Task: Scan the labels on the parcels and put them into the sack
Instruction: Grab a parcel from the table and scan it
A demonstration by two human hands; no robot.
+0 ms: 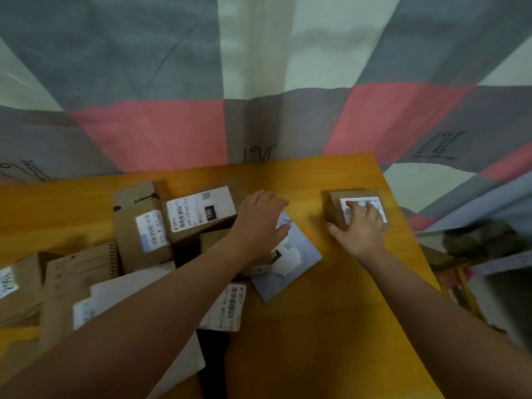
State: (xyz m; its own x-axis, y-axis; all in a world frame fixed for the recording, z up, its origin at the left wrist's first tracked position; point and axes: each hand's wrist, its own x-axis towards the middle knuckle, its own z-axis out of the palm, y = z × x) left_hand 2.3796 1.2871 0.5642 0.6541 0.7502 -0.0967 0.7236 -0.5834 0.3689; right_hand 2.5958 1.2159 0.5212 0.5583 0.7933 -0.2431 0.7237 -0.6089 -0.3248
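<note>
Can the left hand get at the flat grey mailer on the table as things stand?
Probably yes. The left hand already lies on the far end of the grey mailer, nothing is stacked on it, and the right hand is apart on a small box.

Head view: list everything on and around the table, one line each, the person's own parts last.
Table: one, yellow-orange wood, fills the lower frame.
Cardboard boxes: at least five brown ones, heaped on the left, e.g. and, most with white barcode labels.
Small box: one, brown with a white label, alone at the far right of the table.
Grey mailer: one, flat, centre, white label on top.
White mailers: count unclear, near left, partly hidden by the forearm.
Cloth backdrop: grey, white and pink blocks, behind the table.
Clutter: off the right edge, too blurred to name.
Left hand: palm down over the grey mailer.
Right hand: fingers on the small box's label.
</note>
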